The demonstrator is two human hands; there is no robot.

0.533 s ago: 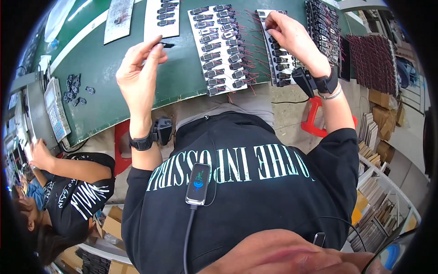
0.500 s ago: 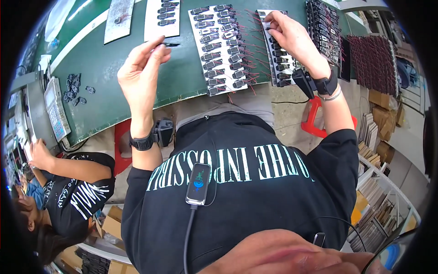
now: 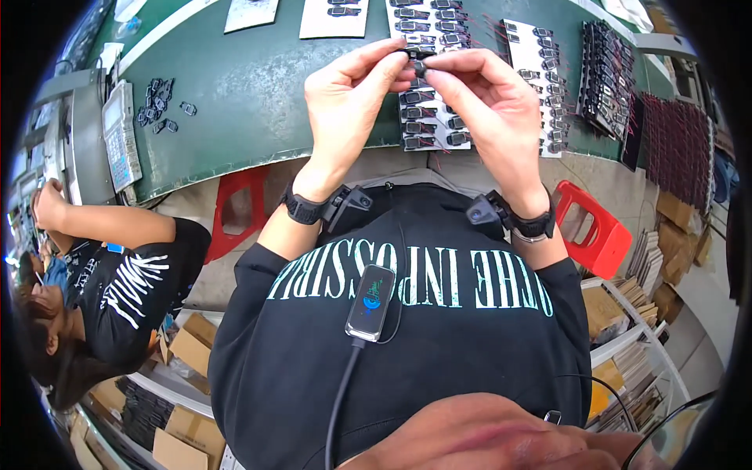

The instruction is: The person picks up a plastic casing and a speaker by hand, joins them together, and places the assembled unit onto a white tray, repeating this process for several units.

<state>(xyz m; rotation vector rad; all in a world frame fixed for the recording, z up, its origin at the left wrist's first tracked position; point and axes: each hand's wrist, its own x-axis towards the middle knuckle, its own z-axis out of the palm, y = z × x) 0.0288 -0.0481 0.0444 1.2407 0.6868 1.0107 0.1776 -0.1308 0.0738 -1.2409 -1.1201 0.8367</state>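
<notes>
My left hand (image 3: pixel 345 106) and my right hand (image 3: pixel 497 110) meet fingertip to fingertip above a white board (image 3: pixel 428 154) holding rows of small black parts with grey rectangular faces and thin red wires. Between the left thumb and forefinger is a slim black part (image 3: pixel 415 55), partly covered by the fingers. The right thumb and forefinger pinch a small dark part (image 3: pixel 421 69) right against it. Whether the two pieces are joined, I cannot tell. To the right lies a second white board (image 3: pixel 526 55) with similar parts, partly hidden by my right hand.
Loose black parts (image 3: pixel 157 102) lie in a pile at the left of the green table (image 3: pixel 251 94). Beside them stands a grey keypad device (image 3: pixel 120 137). Stacked boards (image 3: pixel 607 78) fill the right side. A co-worker (image 3: pixel 117 274) sits at left; red stools (image 3: pixel 599 235) stand below.
My right hand has come left from the right-hand board with a small part. My left hand has moved right with its black part, and the two now meet. The view has shifted.
</notes>
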